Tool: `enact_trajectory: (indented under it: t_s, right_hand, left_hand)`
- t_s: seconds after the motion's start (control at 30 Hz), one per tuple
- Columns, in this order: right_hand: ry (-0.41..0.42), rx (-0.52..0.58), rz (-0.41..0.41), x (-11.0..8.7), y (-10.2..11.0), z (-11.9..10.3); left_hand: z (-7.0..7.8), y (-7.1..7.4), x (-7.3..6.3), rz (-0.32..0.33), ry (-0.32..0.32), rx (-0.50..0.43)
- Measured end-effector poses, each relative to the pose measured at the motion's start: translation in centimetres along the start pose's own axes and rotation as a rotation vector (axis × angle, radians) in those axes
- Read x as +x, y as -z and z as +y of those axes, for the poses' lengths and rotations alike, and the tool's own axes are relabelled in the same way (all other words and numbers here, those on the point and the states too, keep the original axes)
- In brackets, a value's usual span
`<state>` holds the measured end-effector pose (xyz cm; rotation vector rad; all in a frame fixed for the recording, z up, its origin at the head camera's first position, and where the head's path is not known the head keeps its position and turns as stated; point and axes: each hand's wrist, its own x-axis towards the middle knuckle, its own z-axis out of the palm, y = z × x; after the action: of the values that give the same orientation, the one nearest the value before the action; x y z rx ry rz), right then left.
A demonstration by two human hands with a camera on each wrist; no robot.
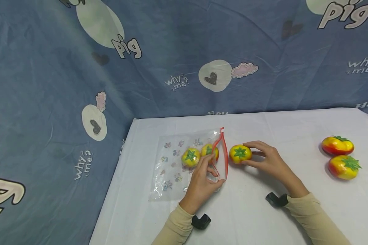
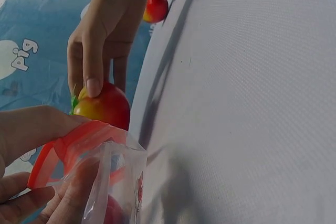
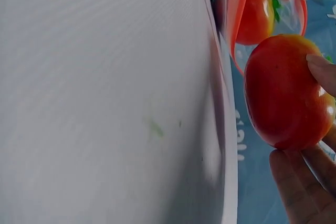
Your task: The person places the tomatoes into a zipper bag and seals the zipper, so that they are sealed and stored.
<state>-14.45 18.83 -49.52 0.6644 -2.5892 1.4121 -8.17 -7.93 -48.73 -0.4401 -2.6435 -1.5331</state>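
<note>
A clear zip bag (image 1: 164, 170) with printed flowers and a red zip edge lies on the table, its mouth parted toward the right. My left hand (image 1: 200, 187) pinches the bag at its mouth; the left wrist view shows the red zip strip (image 2: 79, 140) between thumb and fingers. Two toy tomatoes (image 1: 190, 157), yellow and red with green leaf tops, are inside the bag. In my right hand (image 1: 271, 163) is another toy tomato (image 1: 240, 154), gripped between thumb and fingers just right of the mouth. The right wrist view shows its red side (image 3: 289, 93) close before the bag's opening.
Two more toy tomatoes, one lobed (image 1: 337, 145) and one rounder (image 1: 345, 167), sit together at the table's right. A white cloth covers the table (image 1: 248, 211). Behind it hangs a blue printed curtain (image 1: 171, 51). Dark wrist cameras (image 1: 201, 222) are on both wrists.
</note>
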Motion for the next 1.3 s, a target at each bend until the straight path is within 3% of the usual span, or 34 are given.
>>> enact_trajectory:
  t_s: [1.3]
  right_hand:
    - [0.019, 0.095, -0.118, 2.8, -4.1, -1.2]
  left_hand:
    - [0.3, 0.2, 0.0, -0.020, 0.004, -0.020]
